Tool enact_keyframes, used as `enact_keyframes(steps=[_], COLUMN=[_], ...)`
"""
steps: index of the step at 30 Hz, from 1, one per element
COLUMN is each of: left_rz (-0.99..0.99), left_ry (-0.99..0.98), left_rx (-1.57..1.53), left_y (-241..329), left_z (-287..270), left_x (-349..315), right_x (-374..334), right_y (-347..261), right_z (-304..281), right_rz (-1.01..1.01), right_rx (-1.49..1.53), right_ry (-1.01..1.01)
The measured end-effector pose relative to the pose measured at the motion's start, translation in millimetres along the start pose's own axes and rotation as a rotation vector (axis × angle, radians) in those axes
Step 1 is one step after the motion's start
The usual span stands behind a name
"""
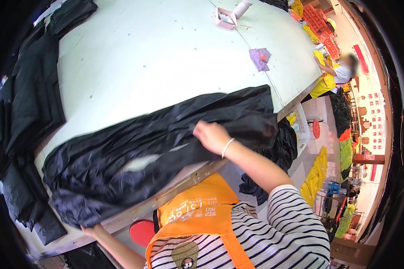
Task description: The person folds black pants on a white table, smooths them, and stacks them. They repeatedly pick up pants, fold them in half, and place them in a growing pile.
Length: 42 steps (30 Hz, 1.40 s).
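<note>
A pair of shiny black trousers (pixel 107 175) lies crumpled along the near edge of the white table, its two long legs running to the right. Pale tabletop shows through a gap between the legs. Over the lower leg, my right hand (pixel 212 137) is closed in a pinch on the black fabric; a white band circles that wrist. Down at the left, my left hand (pixel 92 230) grips the bunched end of the trousers at the table's edge, its fingers partly hidden by the cloth.
Folded black garments (pixel 33 94) are piled along the table's left side. A pink box (pixel 225 18) and a small purple cloth (pixel 260 59) lie farther back. A red stool (pixel 142 232) stands below the near edge. At the right, another person (pixel 343 68) handles yellow cloth.
</note>
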<state>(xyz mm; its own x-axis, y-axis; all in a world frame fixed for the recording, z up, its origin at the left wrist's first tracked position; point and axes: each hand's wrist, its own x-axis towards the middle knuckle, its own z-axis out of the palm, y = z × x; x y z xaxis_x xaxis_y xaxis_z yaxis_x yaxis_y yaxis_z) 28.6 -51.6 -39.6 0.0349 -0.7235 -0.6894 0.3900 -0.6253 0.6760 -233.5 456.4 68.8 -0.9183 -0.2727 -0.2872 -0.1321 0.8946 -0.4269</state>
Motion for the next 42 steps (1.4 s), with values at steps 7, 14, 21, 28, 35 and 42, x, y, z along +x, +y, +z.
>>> enact_keyframes(steps=[7, 14, 21, 28, 35, 42], left_rz=[1.245, 1.483, 0.999, 0.796, 0.908, 0.796], left_ry=[0.442, -0.187, -0.350, -0.191, 0.162, 0.798], left_rx=[1.159, 1.898, 1.873, 1.619, 1.311, 0.939], left_y=[-8, -158, -171, -154, -111, -33], left_z=[-74, 36, 25, -1, 32, -89], left_x=[-49, -197, -184, -162, -180, -78], right_x=[104, 236, 303, 327, 342, 298], right_y=[181, 429, 619, 410, 365, 92], right_z=[-75, -150, -213, -195, -176, -52], right_rz=[-0.070, -0.010, 0.121, 0.193, 0.286, -0.563], right_rx=[0.127, -0.317, -0.205, -0.305, -0.567, 0.018], right_ry=[0.490, 0.462, 0.424, 0.171, 0.331, 0.134])
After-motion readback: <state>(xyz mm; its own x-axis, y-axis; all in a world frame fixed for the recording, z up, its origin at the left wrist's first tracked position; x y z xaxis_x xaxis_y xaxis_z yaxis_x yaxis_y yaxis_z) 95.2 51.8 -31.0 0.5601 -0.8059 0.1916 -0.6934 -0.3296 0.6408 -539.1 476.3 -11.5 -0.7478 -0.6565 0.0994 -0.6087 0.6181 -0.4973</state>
